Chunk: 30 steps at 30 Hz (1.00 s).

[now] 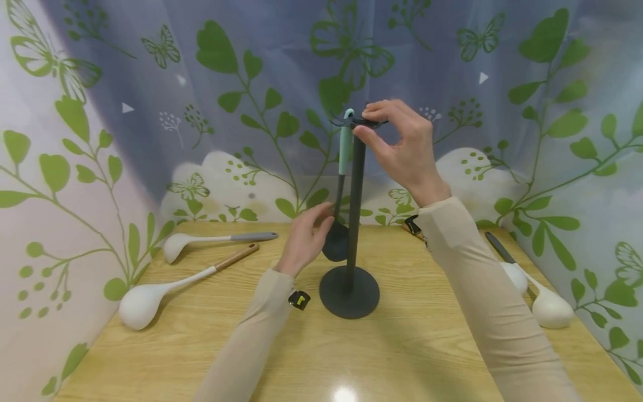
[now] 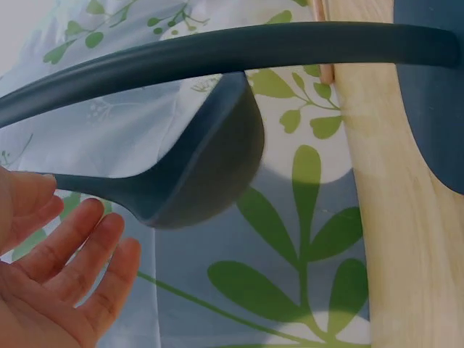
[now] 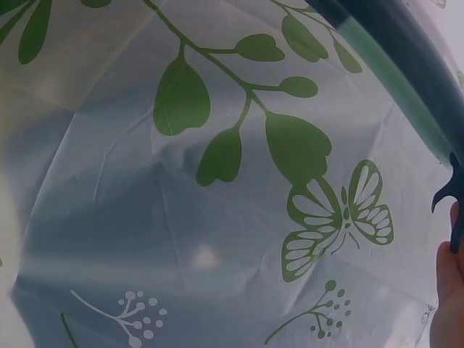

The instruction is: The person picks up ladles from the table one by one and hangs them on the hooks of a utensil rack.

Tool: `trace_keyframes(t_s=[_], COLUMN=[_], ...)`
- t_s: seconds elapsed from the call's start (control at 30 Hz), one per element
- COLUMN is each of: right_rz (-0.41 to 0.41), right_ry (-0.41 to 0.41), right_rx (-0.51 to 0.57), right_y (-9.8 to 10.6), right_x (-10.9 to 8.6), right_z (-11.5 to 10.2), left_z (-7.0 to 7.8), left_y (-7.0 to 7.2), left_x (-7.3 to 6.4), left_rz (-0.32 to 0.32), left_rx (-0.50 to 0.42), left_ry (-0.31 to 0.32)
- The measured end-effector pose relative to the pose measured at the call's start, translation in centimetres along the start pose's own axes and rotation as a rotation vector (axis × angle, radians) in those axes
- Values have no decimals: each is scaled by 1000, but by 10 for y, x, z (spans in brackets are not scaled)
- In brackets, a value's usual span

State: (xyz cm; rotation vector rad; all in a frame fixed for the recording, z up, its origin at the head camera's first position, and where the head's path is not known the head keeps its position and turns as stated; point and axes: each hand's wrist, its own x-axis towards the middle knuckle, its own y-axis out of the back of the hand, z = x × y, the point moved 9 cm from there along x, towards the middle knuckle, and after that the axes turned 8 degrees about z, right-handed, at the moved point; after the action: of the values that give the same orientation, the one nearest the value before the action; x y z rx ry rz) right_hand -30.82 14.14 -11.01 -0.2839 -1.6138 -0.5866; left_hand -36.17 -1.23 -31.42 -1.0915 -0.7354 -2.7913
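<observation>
A black utensil stand [image 1: 355, 195] with a round base and a ring of hooks at its top stands upright on the table. From one hook hangs a ladle [image 1: 335, 245] with a mint-green handle and a dark bowl, beside the pole. My right hand [image 1: 409, 148] grips the hook ring between thumb and fingers; only its edge [image 3: 451, 297] shows in the right wrist view. Low on the ladle's dark stem, the thumb and forefinger of my left hand [image 1: 303, 237] pinch it. In the left wrist view the other fingers [image 2: 87, 254] spread below the stem.
Left of the stand lie a white ladle [image 1: 145, 304] with a wooden handle and another ladle [image 1: 176, 245] with a grey handle. A cream ladle [image 1: 551, 307] and a white bowl [image 1: 514, 277] lie at the right, partly behind my sleeve. A patterned curtain [image 1: 281, 67] hangs behind the table.
</observation>
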Motion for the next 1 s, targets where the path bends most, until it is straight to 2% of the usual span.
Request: trace_keyframes(t_s=[0.37,0.73,1.0], right_rz=[1,69,30], right_ry=[11,-5,-3], right_rx=[-11,31,8], right_y=[-3,2,-3], right_x=[-1,-4,-1], right_z=[-1,1,0], left_z=[-16,-27,-37], left_y=[11,28,44], left_x=[-17,-33,-44], left_rz=[3,30,20], left_rx=[2,69,114], left_ry=[23,-22,-36])
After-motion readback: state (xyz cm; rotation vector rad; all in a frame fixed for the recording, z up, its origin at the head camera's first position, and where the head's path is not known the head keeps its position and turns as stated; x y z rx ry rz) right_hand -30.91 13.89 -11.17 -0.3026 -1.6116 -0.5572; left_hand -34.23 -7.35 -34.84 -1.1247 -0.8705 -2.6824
